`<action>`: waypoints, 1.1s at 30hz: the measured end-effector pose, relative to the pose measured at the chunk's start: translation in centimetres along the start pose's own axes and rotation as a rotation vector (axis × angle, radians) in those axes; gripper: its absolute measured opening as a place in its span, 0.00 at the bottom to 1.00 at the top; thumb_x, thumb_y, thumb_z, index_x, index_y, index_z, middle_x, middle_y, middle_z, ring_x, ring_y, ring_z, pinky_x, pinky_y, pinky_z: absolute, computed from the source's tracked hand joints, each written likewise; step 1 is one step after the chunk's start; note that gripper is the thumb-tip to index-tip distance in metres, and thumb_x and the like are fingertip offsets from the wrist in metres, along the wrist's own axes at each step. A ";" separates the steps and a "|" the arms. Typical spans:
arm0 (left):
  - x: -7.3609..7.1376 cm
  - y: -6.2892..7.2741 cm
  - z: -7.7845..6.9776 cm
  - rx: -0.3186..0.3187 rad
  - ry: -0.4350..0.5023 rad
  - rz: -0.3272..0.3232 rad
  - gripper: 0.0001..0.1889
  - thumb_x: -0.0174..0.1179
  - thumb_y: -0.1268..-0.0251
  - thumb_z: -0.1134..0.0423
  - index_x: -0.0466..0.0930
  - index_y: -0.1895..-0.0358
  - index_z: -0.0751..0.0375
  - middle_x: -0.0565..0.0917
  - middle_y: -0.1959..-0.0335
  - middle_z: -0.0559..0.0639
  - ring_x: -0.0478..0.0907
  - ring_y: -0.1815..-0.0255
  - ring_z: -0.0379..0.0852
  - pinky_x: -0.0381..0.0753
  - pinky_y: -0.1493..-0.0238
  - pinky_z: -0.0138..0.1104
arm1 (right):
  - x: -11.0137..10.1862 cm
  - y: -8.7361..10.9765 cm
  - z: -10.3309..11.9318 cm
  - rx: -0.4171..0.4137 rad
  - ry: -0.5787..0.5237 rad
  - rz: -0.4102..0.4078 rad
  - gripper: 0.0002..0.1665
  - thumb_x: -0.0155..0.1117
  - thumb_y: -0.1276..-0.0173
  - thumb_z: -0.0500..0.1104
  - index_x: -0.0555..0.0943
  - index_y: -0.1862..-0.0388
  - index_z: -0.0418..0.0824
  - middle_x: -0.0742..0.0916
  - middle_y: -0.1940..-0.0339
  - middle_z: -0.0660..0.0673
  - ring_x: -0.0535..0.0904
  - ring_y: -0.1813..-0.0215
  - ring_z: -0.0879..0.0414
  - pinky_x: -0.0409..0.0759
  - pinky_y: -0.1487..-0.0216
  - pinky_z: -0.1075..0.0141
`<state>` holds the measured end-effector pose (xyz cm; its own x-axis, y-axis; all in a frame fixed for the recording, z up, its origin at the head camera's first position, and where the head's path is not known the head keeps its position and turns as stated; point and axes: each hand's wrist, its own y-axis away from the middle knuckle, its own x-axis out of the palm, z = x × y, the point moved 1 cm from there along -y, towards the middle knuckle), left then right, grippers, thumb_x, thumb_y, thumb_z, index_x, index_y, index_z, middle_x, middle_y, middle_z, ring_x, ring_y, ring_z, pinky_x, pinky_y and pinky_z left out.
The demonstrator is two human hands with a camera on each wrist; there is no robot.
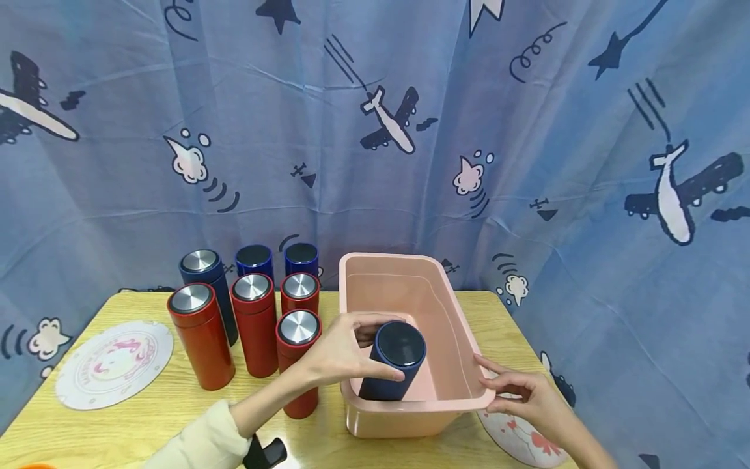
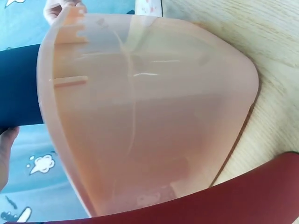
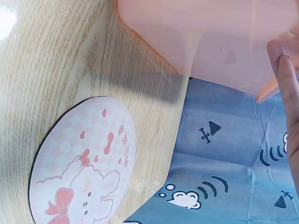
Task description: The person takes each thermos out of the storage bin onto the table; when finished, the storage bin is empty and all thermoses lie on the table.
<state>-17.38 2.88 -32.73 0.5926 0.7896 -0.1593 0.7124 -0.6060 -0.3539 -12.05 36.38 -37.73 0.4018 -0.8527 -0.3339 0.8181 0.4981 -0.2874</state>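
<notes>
My left hand [image 1: 346, 355] grips a dark blue thermos flask [image 1: 389, 365] with a black lid, thumb on the near side and fingers on the far side. The flask is at the front end of a pink plastic bin [image 1: 404, 423], slightly tilted, its lower part hidden behind the front rim. In the left wrist view the flask [image 2: 18, 86] shows beyond the rim. My right hand [image 1: 521, 391] pinches the bin's rim at its front right corner, its fingers [image 3: 288, 84] against the side wall in the right wrist view.
Left of the bin stand several red flasks [image 1: 202, 345], with a navy flask [image 1: 225, 299] and two bright blue ones [image 1: 254, 260] behind. A round white mat [image 1: 88, 371] lies at the left, another round mat [image 3: 84, 168] at the right. A patterned curtain [image 1: 328, 163] hangs behind the table.
</notes>
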 end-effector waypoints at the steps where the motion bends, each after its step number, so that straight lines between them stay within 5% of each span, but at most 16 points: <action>1: -0.1 0.0 -0.2 -0.007 0.007 -0.001 0.32 0.77 0.57 0.67 0.80 0.42 0.55 0.85 0.51 0.45 0.82 0.50 0.43 0.78 0.45 0.35 | 0.0 0.1 0.0 0.010 0.001 -0.003 0.20 0.64 0.43 0.24 0.79 0.49 0.24 0.75 0.34 0.56 0.80 0.45 0.59 0.84 0.61 0.63; 8: -0.4 0.2 -1.1 -0.057 0.004 -0.012 0.32 0.77 0.58 0.66 0.81 0.43 0.54 0.86 0.53 0.44 0.83 0.51 0.44 0.78 0.46 0.34 | 0.0 0.1 0.1 0.005 0.001 -0.011 0.20 0.64 0.43 0.23 0.79 0.49 0.24 0.76 0.34 0.55 0.81 0.46 0.57 0.84 0.62 0.63; 15: -1.0 -0.1 -2.4 -0.023 0.009 -0.021 0.31 0.76 0.58 0.67 0.80 0.43 0.58 0.86 0.53 0.49 0.83 0.52 0.45 0.79 0.46 0.38 | -0.1 0.2 -0.1 -0.029 -0.015 -0.001 0.21 0.63 0.43 0.22 0.79 0.48 0.24 0.75 0.33 0.53 0.81 0.45 0.56 0.85 0.63 0.62; 33: -3.9 0.0 -10.4 0.027 0.044 -0.158 0.32 0.75 0.56 0.72 0.79 0.42 0.59 0.86 0.55 0.54 0.84 0.55 0.51 0.82 0.52 0.41 | -0.1 0.2 -0.1 -0.025 -0.073 0.025 0.20 0.62 0.41 0.22 0.78 0.48 0.23 0.74 0.33 0.53 0.80 0.44 0.56 0.84 0.61 0.62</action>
<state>-15.81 -1.19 -22.55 0.4901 0.8696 -0.0594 0.7881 -0.4712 -0.3962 -11.93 36.54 -37.85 0.4515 -0.8488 -0.2751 0.7975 0.5221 -0.3022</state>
